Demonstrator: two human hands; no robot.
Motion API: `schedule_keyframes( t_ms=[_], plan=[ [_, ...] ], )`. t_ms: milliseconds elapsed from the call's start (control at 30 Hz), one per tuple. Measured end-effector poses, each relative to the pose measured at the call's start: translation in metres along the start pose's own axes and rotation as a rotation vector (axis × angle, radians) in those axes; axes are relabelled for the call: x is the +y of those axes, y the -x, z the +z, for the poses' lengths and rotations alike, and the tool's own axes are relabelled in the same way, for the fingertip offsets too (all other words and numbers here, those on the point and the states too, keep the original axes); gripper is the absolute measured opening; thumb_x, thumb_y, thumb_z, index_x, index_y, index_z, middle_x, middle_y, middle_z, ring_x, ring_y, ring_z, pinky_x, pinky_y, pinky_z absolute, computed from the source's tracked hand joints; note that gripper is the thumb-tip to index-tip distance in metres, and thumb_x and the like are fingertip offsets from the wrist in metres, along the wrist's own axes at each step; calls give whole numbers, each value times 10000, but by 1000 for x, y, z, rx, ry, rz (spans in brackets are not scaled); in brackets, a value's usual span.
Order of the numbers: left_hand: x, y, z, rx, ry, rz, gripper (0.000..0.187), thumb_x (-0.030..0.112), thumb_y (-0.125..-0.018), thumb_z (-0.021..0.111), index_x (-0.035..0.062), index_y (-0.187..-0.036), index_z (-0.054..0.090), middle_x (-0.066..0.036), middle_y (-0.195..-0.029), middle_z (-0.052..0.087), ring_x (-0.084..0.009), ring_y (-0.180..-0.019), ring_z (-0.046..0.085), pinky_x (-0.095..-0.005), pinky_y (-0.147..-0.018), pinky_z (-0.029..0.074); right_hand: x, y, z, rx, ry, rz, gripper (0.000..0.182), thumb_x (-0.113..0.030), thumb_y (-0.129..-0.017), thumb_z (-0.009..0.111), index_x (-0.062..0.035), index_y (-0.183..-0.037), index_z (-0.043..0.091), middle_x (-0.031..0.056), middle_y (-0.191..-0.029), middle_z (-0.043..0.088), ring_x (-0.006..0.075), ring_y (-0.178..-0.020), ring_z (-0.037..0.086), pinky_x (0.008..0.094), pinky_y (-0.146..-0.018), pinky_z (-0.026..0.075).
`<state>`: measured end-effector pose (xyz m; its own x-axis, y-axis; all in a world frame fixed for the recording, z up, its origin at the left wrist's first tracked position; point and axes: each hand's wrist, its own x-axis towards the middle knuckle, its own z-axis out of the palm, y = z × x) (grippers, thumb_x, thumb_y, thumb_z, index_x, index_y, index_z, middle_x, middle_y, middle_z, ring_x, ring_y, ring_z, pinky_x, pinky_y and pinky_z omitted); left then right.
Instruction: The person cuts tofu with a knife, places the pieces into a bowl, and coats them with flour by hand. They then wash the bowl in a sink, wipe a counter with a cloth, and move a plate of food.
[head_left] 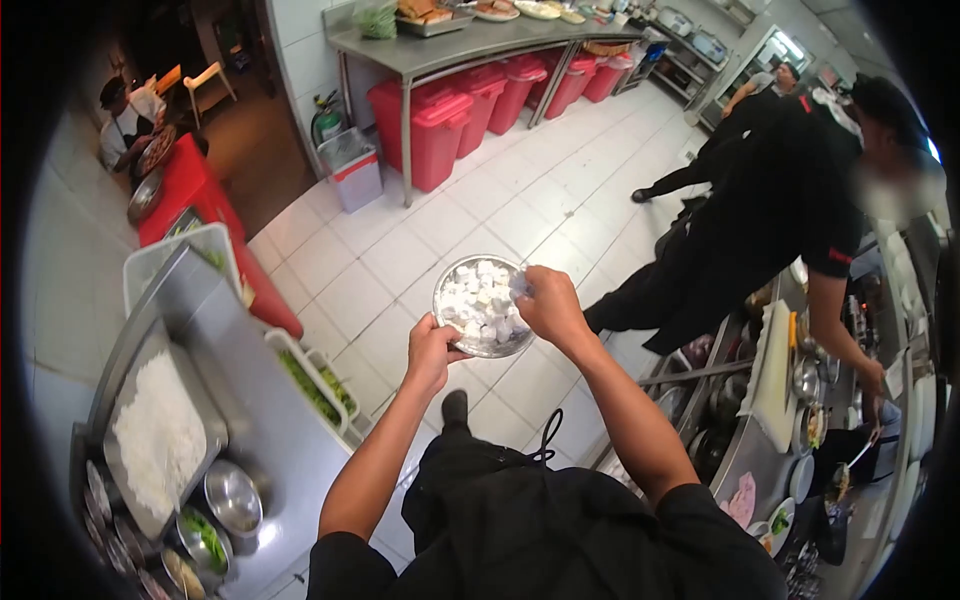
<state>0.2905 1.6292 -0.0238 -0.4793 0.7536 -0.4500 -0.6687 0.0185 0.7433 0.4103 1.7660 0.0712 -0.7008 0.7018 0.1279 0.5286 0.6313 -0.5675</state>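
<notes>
A round metal bowl (440, 312) full of white, flour-dusted cubes (482, 296) is held out in front of my body, above the tiled floor. My left hand (433, 352) grips its lower left rim, thumb on top and fingers underneath. At the right rim, my right hand (552, 304) is closed, knuckles up. A small bluish, see-through patch shows by its fingertips over the cubes; I cannot make out what it is.
On the left counter stands a tray (215, 432) of white powder beside small metal bowls (233, 497). Co-workers in black (745, 215) stand at the right by the cooking line. Red bins (425, 130) sit under the steel table (440, 55) at the back.
</notes>
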Motion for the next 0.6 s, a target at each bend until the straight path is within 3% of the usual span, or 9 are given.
schedule_keyframes(
  t_ms=[100, 200, 400, 467, 500, 600],
  plan=[
    [25, -58, 25, -15, 3, -4, 190, -41, -732, 480, -28, -922, 480, -148, -864, 576, -250, -727, 626, -401, -601, 583, 38, -45, -23, 87, -66, 68, 118, -26, -662, 598, 43, -758, 592, 239, -745, 598, 407, -736, 590, 432, -651, 467],
    [47, -98, 60, -61, 26, 3, 216, -49, -731, 471, -33, -947, 479, -161, -902, 581, -264, -735, 629, -402, -611, 582, 77, -74, -50, 144, -133, 208, 138, -59, -682, 619, 54, -754, 585, 237, -696, 592, 338, -640, 598, 375, -595, 464],
    [65, -197, 111, -98, 48, -7, 261, -40, -733, 460, -38, -994, 469, -188, -990, 566, -303, -838, 618, -437, -664, 569, 172, -130, -89, 296, -351, 386, 143, -75, -726, 643, 42, -805, 617, 145, -687, 622, 182, -640, 584, 307, -613, 457],
    [70, -237, 128, -109, 65, 7, 276, -40, -729, 461, -35, -1004, 463, -190, -1003, 558, -315, -860, 609, -453, -689, 561, 202, -149, -100, 333, -427, 430, 146, -73, -741, 647, 37, -835, 631, 125, -726, 645, 168, -676, 595, 303, -632, 462],
    [74, -253, 132, -113, 69, 14, 287, -42, -726, 463, -32, -1012, 458, -191, -1010, 553, -322, -867, 605, -461, -703, 556, 214, -159, -105, 355, -391, 438, 88, -20, -734, 633, 32, -805, 639, 45, -691, 633, 95, -633, 566, 248, -584, 449],
    [99, -306, 157, -36, 72, 27, 321, -44, -718, 467, -25, -1038, 440, -192, -1045, 535, -341, -899, 587, -479, -738, 542, 270, -201, -108, 351, -435, 415, 86, -14, -732, 630, 29, -806, 642, 49, -692, 636, 101, -630, 566, 255, -585, 451]
  ],
)
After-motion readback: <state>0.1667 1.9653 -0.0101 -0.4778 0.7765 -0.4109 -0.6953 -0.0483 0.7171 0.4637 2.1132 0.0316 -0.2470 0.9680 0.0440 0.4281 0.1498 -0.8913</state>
